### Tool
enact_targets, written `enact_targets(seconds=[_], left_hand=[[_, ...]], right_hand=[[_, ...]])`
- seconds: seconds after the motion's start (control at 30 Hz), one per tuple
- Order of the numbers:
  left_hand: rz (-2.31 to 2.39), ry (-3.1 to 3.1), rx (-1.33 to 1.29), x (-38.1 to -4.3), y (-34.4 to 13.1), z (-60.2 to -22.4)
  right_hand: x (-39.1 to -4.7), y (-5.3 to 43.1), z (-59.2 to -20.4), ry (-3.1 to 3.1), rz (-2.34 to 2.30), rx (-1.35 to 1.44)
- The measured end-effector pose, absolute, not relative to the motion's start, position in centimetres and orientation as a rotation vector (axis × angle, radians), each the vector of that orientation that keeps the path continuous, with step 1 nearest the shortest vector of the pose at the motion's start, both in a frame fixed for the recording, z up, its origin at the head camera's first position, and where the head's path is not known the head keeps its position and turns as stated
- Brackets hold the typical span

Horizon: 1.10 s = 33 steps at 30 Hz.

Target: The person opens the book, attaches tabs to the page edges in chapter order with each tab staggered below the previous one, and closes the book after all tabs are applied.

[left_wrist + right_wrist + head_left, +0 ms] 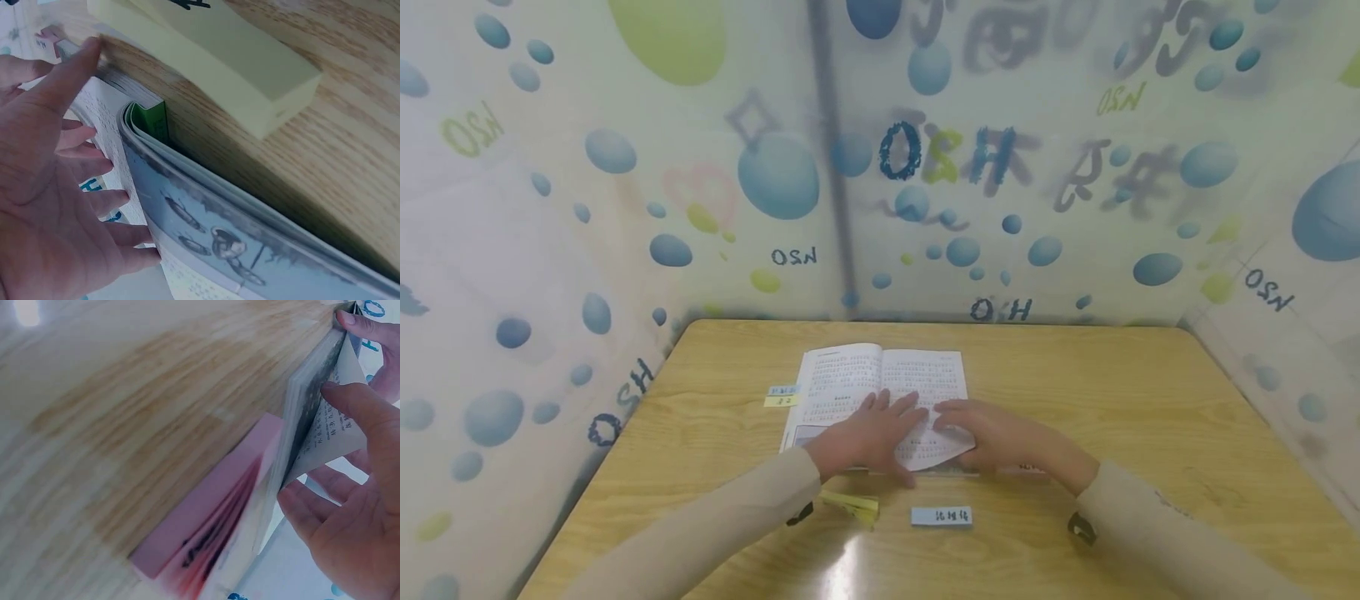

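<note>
An open book (842,383) with printed text lies on the wooden table, its lower left page bearing a picture (219,244). My left hand (868,433) spreads its fingers over the middle of the book, thumb toward the near edge. At the right side, my right hand (1003,437) holds a lifted page (334,428) by its lower corner, fingers over the top and thumb on the underside. Darker picture content (309,403) shows beneath that raised page. A pink sticky-note pad (206,506) sits beside the book near the right hand.
In front of the book lie a yellow sticky-note pad (853,502) and a blue pad (942,517) with handwriting. Blue (784,390) and yellow tabs (781,402) stick out at the book's left edge. A patterned curtain (925,250) encloses the wooden table (1112,375).
</note>
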<state>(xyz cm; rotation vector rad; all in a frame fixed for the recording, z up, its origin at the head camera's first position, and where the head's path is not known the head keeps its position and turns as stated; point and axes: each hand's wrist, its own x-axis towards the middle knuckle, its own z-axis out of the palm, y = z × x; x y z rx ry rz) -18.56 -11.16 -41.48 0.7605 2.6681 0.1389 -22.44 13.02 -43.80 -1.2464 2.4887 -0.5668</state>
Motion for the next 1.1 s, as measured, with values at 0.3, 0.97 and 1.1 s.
enact_targets(seconds=[0.3, 0.97, 1.1], left_hand=[[0.134, 2.702, 0.777, -18.8, -11.3, -42.1], [0.468, 2.919, 0.858, -19.2, -14.2, -41.9], [0.760, 2.919, 0.692, -19.0, -15.5, -41.5]], right_hand=[[-22.9, 12.6, -43.3, 2.472, -0.595, -1.259], [-24.2, 17.6, -40.8, 2.639, -0.823, -1.208], [-24.2, 17.9, -40.9, 2.624, -0.818, -1.218]])
